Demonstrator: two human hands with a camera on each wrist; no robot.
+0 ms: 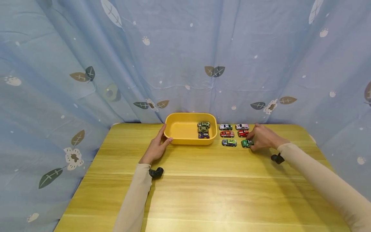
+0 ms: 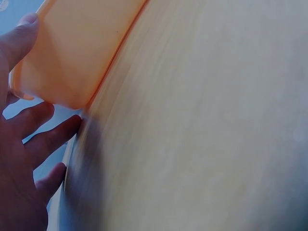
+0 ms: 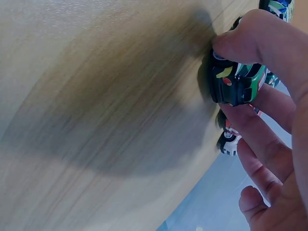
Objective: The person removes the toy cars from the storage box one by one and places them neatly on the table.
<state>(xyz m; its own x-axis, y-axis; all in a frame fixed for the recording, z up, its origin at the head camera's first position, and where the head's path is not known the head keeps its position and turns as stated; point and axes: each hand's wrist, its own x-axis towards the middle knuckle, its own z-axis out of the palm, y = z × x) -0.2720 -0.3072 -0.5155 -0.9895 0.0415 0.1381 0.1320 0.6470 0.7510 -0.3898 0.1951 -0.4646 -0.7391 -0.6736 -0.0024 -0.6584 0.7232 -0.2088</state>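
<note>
My left hand (image 1: 156,149) holds the front left corner of a yellow plastic bin (image 1: 189,141), thumb on the front wall and index finger along the left side. In the left wrist view the bin (image 2: 82,53) looks orange, and the other fingers spread near its lower edge. Three toy cars, a camouflage one (image 1: 204,124), a gold-green one (image 1: 203,130) and a purple-blue one (image 1: 204,135), stand in a column inside its right end. Right of the bin, my right hand (image 1: 264,137) pinches a green toy car (image 1: 247,143) between thumb and fingers; the right wrist view shows its dark end (image 3: 236,86).
Beside the bin stand several toy cars in two columns: white-green (image 1: 225,127), orange-red (image 1: 227,134), blue-green (image 1: 229,142), white-pink (image 1: 242,127) and red (image 1: 242,133). A blue curtain (image 1: 185,58) hangs behind the wooden table (image 1: 203,193).
</note>
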